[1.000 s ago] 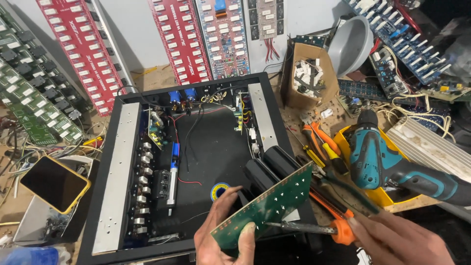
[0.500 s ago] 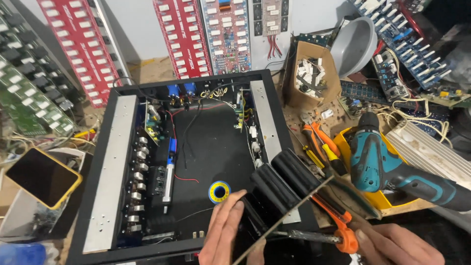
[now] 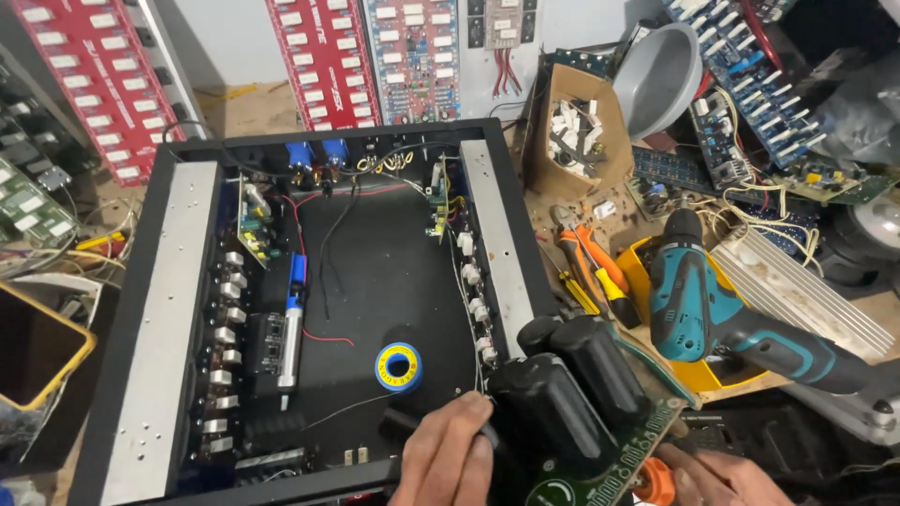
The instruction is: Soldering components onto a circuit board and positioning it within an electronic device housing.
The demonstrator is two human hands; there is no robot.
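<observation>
Head view, left hand fingers gripping green circuit board, glossy black cylindrical capacitors, right hand grip unclear

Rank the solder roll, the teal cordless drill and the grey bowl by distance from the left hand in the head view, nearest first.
From the left hand at the bottom edge:
1. Solder roll, blue and yellow, just above the hand on the black chassis floor.
2. Teal cordless drill, off to the right on the bench.
3. Grey bowl, far at the upper right.
</observation>
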